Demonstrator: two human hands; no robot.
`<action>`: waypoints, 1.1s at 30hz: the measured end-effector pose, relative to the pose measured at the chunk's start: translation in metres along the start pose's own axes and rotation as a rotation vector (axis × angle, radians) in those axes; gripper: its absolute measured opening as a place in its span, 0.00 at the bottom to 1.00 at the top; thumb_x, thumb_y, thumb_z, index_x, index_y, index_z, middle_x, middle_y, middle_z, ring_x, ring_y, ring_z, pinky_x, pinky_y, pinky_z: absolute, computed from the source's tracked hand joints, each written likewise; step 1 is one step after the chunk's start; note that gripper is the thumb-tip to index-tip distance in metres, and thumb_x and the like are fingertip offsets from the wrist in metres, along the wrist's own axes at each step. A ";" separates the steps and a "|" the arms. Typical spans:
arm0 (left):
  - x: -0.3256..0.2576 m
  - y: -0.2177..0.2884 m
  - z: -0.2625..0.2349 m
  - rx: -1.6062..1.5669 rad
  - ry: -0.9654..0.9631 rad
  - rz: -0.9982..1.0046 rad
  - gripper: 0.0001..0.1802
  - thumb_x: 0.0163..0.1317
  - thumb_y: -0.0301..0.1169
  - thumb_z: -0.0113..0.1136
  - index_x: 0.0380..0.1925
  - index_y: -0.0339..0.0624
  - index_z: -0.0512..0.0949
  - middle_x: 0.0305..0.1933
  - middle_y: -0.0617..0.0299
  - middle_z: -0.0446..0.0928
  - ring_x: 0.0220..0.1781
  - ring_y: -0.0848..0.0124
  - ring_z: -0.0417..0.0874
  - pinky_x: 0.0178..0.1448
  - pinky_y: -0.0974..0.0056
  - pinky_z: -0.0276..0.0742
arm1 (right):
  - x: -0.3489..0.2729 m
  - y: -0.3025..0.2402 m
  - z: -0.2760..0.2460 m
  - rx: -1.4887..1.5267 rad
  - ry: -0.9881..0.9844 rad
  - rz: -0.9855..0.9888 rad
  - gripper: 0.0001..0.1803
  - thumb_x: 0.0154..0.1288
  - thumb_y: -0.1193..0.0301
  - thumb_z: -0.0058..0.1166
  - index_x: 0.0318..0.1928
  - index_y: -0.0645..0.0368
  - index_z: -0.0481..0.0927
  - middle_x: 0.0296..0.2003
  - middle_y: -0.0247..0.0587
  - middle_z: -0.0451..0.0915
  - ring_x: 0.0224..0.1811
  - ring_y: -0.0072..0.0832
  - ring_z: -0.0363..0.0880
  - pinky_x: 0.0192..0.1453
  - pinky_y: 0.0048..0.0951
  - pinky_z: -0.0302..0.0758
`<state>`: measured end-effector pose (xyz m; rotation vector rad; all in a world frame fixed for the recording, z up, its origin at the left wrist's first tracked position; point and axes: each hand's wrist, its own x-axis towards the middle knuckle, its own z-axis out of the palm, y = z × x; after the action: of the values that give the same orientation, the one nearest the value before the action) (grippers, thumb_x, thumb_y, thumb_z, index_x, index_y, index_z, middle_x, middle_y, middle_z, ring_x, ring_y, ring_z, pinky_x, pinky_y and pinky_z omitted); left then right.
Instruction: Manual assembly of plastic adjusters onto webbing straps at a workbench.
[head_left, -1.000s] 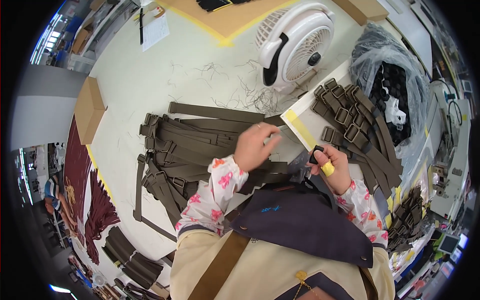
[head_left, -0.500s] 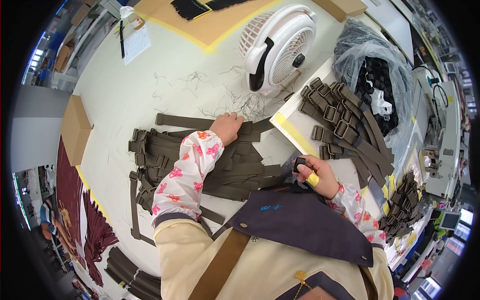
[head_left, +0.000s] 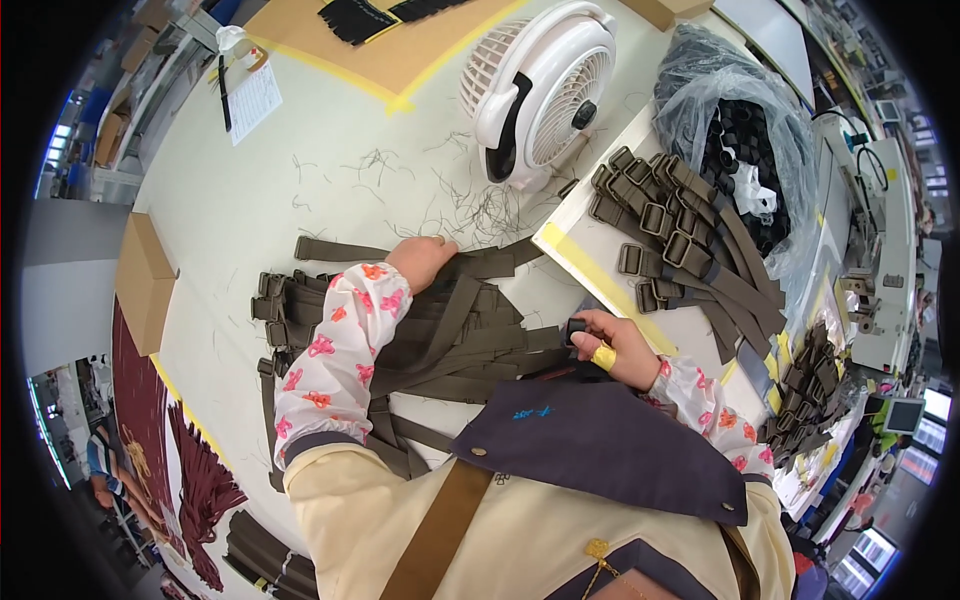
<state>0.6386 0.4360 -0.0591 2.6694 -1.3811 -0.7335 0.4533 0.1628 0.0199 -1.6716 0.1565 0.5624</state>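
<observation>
A pile of olive-brown webbing straps (head_left: 470, 335) with metal slide buckles lies in front of me. At the pile's far edge is my left hand (head_left: 422, 264), its fingers curled over a strap that bends back toward me. Right of the pile, my right hand (head_left: 622, 348) is closed, with yellow tape round one digit. It pinches a small black piece (head_left: 574, 330), partly covered by the fingers, so I cannot make out its kind. More buckled straps (head_left: 690, 240) lie in a heap on a white board just beyond that hand.
A white fan (head_left: 545, 95) stands at the back among loose thread ends (head_left: 480, 210). A clear plastic bag (head_left: 690, 80) of black parts is at the back right. Cardboard (head_left: 145, 283) sits on the left edge, near maroon cords (head_left: 200, 480). A sewing machine (head_left: 880, 290) is far right.
My left hand has moved left and slightly nearer, and a strap under it now bends toward me. My right hand has shifted a little left with the black piece. The whole view has shifted slightly.
</observation>
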 end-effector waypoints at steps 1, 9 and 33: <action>-0.004 -0.008 0.000 -0.001 0.000 -0.001 0.18 0.50 0.20 0.48 0.44 0.40 0.71 0.34 0.50 0.74 0.40 0.54 0.77 0.44 0.57 0.75 | 0.000 0.000 0.000 -0.014 0.013 -0.012 0.17 0.64 0.69 0.49 0.48 0.68 0.70 0.29 0.35 0.76 0.27 0.18 0.74 0.34 0.20 0.72; -0.058 0.063 -0.086 -0.131 0.802 0.119 0.16 0.42 0.20 0.56 0.34 0.46 0.75 0.24 0.62 0.73 0.23 0.65 0.75 0.25 0.64 0.70 | 0.019 -0.030 0.001 0.235 0.070 0.026 0.16 0.62 0.71 0.51 0.49 0.66 0.73 0.32 0.34 0.76 0.32 0.17 0.74 0.38 0.20 0.71; -0.033 0.121 -0.092 0.030 0.817 0.513 0.15 0.36 0.30 0.68 0.30 0.50 0.79 0.37 0.70 0.75 0.20 0.73 0.66 0.21 0.70 0.64 | 0.002 -0.045 -0.016 0.680 -0.076 0.099 0.15 0.63 0.65 0.52 0.41 0.65 0.71 0.30 0.45 0.79 0.27 0.27 0.81 0.30 0.20 0.77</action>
<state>0.5700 0.3730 0.0657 2.0429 -1.6449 0.3862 0.4778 0.1569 0.0605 -0.9844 0.3358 0.5652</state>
